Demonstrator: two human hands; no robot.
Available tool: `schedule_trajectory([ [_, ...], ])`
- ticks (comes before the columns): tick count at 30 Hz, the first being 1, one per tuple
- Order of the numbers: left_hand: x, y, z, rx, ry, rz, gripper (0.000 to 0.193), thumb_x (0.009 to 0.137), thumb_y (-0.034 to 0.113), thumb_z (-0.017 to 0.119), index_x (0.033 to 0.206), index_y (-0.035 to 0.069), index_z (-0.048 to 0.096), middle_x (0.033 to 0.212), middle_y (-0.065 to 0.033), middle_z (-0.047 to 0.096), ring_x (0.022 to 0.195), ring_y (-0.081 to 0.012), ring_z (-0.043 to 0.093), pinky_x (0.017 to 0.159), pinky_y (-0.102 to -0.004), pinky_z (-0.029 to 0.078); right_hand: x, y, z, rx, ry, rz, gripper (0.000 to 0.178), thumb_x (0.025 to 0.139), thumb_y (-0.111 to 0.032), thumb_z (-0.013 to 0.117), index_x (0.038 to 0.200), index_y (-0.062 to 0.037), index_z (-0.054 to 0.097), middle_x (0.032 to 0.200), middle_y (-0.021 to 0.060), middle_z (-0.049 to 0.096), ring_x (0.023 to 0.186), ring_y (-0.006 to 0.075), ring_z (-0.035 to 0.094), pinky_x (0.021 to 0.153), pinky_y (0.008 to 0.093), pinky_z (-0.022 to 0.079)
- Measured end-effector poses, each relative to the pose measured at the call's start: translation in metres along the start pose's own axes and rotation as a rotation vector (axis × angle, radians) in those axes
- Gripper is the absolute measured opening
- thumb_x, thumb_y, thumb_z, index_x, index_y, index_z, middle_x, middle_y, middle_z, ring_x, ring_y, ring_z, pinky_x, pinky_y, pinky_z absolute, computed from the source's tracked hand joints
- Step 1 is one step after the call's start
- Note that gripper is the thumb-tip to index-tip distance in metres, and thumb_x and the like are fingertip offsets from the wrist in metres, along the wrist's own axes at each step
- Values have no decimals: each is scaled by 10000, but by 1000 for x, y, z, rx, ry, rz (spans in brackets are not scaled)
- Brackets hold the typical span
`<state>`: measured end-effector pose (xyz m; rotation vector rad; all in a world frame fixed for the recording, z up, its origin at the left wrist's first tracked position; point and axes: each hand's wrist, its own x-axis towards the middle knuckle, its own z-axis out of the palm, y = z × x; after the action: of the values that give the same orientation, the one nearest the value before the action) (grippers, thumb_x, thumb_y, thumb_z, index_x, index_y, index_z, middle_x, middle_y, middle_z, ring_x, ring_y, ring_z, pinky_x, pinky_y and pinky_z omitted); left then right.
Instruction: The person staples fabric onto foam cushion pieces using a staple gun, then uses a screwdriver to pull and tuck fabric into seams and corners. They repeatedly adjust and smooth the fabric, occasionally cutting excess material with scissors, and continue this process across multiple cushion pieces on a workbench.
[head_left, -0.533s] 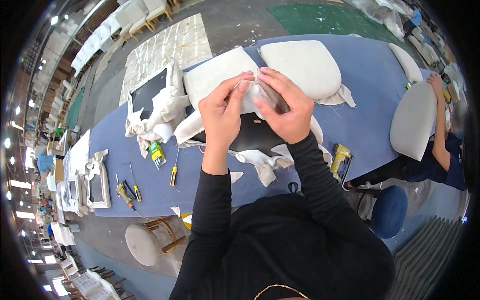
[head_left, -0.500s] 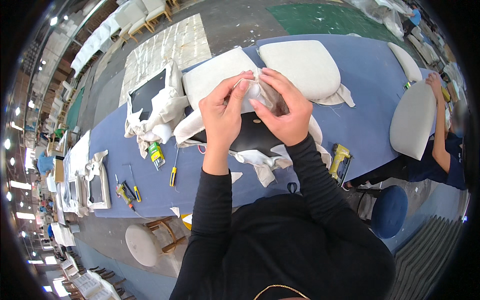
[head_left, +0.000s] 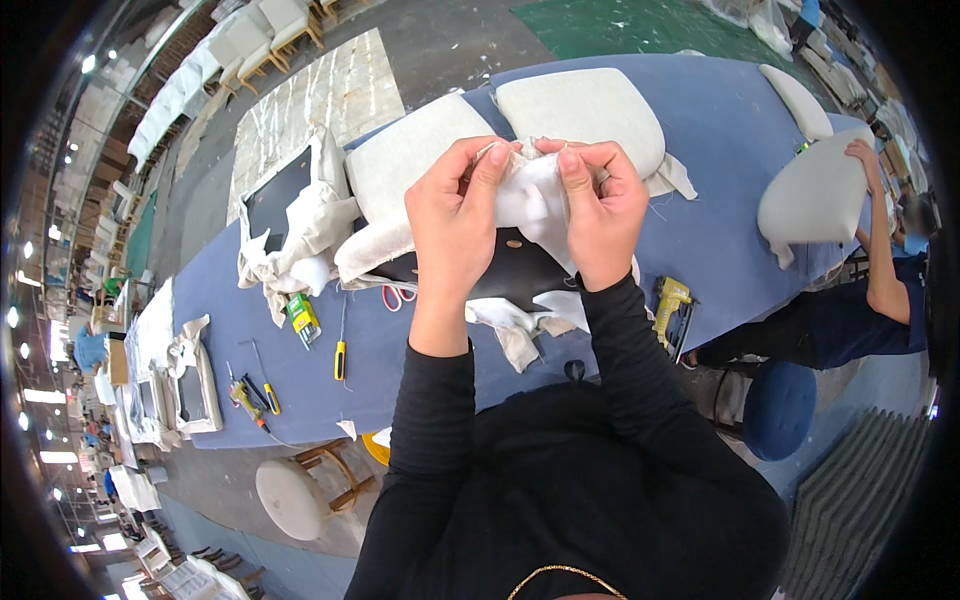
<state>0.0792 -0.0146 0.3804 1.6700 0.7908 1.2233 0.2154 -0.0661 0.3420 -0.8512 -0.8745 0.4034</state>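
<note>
Staple gun and screwdriver lie on the near tabletop, right and left of a black-bottomed cushion. Over its far part, the left hand and right hand each have fingers clamped on pale cloth; working its edge seems the step, and the next move calls for an even pinch, short of the plain seat pad beyond.

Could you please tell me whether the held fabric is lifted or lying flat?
Lifted: the left hand and right hand pinch the fabric up between them.
</note>
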Motion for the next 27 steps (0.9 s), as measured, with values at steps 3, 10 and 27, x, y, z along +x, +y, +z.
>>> schedule_trajectory([
  [3,-3,0,-8,87,56,152,206,988,171,769,1128,20,762,1114,-58,785,1015,-120,675,869,-269,540,4,-2,-4,-20,-117,65,201,1047,-180,722,1001,14,698,1087,100,800,842,44,628,748,210,496],
  [10,-1,-9,-35,612,24,726,354,779,-16,766,1119,76,806,1171,-114,779,1115,-316,722,978,-402,569,5,4,16,-48,-130,46,200,1041,-171,722,985,20,736,984,68,804,804,43,639,711,218,509],
  [27,-171,-174,-254,-148,-381,-539,362,979,319,765,945,-41,764,826,-89,763,851,-125,700,775,-307,547,33,24,-81,-266,-70,51,187,1113,-186,576,1130,-10,639,1218,145,718,1076,221,691,978,399,569],
])
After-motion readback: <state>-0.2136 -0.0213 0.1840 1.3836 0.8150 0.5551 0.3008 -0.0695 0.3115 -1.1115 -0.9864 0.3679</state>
